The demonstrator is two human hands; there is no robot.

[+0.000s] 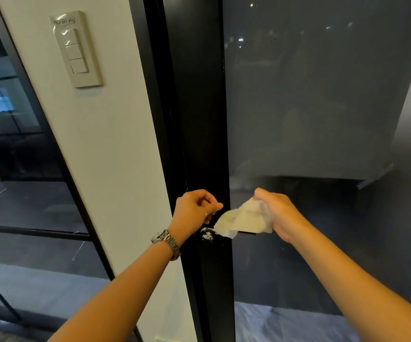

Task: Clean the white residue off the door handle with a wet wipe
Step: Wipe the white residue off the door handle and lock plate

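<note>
The wet wipe [245, 219] hides most of the door handle [248, 233] (black).

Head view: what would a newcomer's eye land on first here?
The crumpled wet wipe bunched in the right hand, bright against the dark door. Just below its left tip, white residue streaks the black door handle. The left hand, curled, with a metal watch, hovers above.

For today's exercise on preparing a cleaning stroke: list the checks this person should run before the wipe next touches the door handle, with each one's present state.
1. Wet wipe gripped in right hand: ok.
2. White residue in view on the door handle: ok.
3. Wipe pressed onto the residue: not ok, it sits just right of it.
4. Left hand clear of the residue: ok, above it.
5. Wipe damp enough: cannot tell.
</note>
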